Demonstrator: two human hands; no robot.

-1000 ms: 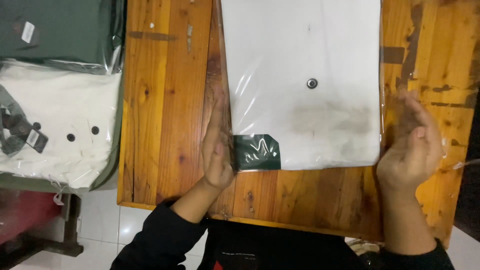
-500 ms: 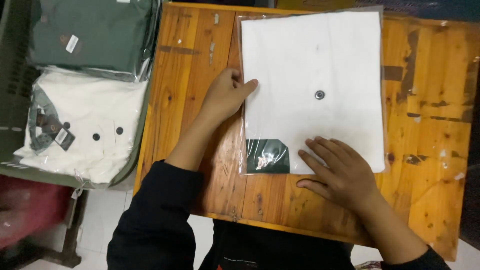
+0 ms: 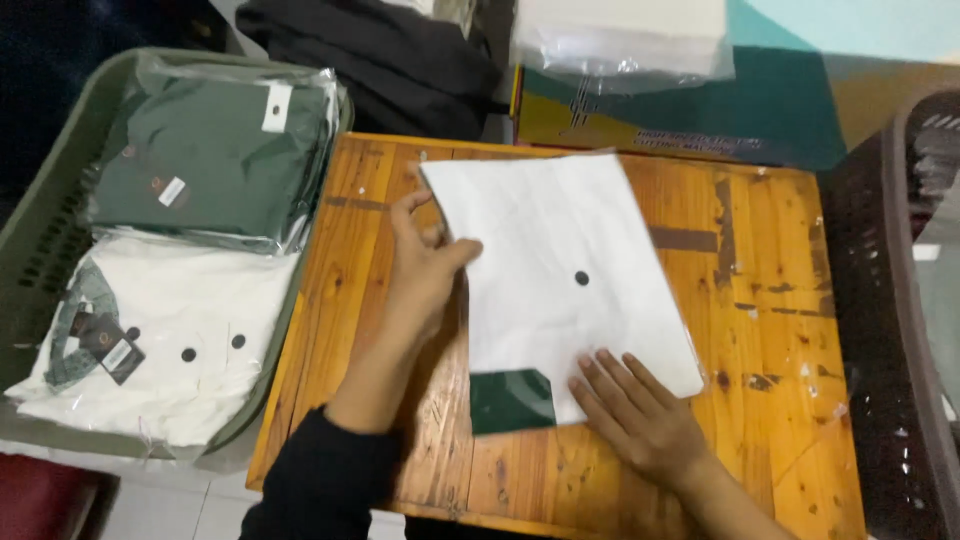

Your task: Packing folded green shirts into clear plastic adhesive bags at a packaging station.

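Note:
A white folded garment in a clear plastic bag [image 3: 560, 260] lies tilted on a small wooden table [image 3: 770, 300], with a dark green tag at its near corner and a small dark round dot mid-face. My left hand [image 3: 425, 265] pinches the bag's left edge between thumb and fingers. My right hand [image 3: 630, 410] lies flat, fingers spread, pressing on the bag's near edge beside the green tag.
To the left, a grey-green basket [image 3: 40, 220] holds a bagged dark green garment [image 3: 200, 160] and a bagged white garment [image 3: 170, 330]. A dark basket [image 3: 890, 300] stands at the right. Dark cloth, a bagged white stack [image 3: 620, 35] and a cardboard box [image 3: 680, 120] lie behind the table.
The bagged garment has rotated counter-clockwise and now lies tilted. My left hand moved from resting at its edge to pinching it. The view has shifted to show more behind the table.

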